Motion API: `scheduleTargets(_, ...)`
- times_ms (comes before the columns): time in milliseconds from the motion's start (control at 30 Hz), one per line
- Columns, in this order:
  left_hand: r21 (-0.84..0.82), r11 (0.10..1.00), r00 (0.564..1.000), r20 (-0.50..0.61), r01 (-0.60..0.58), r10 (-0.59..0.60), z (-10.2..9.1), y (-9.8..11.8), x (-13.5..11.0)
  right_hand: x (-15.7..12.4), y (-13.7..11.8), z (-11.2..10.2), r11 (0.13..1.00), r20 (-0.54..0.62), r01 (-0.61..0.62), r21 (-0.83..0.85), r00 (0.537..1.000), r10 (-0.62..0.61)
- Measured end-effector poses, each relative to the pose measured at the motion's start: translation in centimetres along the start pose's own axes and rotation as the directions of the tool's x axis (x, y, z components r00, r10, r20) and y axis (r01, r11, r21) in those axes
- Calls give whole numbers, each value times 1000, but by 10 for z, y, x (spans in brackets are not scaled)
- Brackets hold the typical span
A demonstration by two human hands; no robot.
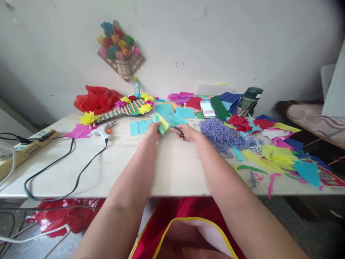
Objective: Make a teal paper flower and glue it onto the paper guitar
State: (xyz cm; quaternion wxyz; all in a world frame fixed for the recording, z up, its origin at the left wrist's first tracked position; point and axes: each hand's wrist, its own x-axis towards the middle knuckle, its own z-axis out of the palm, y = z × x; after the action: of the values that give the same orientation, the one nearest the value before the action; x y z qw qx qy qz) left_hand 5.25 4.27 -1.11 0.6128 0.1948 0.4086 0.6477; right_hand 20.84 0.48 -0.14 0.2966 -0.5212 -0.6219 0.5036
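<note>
My left hand (152, 131) pinches a folded stack of teal and yellow paper (161, 123) above the middle of the white table (113, 169). My right hand (185, 132) is closed round the handles of a pair of scissors (174, 128), whose blades reach into the edge of that paper. Loose teal sheets (140, 126) lie flat just behind and beside both hands.
A glue gun (102, 130) with a black cord lies left, beside a striped board with paper flowers (126, 106) and a red bag (95, 98). A power strip (32, 140) sits far left. Purple yarn (221, 133), coloured paper scraps (277, 153) and a green flask (249, 100) fill the right.
</note>
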Motion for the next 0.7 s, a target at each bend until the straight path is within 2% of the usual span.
scheduleTargets(133, -7, 1000, 1000, 4, 3, -3, 0, 1, -1, 0, 1, 0, 1000, -1, 1, -11, 1000, -1)
scheduleTargets(367, 9, 1000, 1000, 14, 24, -24, 1, 1, -5, 2, 5, -5, 996, 58, 60, 73, 996, -64)
scheduleTargets(700, 36, 999, 998, 55, 23, -25, 1, -6, -2, -3, 0, -3, 995, 43, 67, 79, 997, -71)
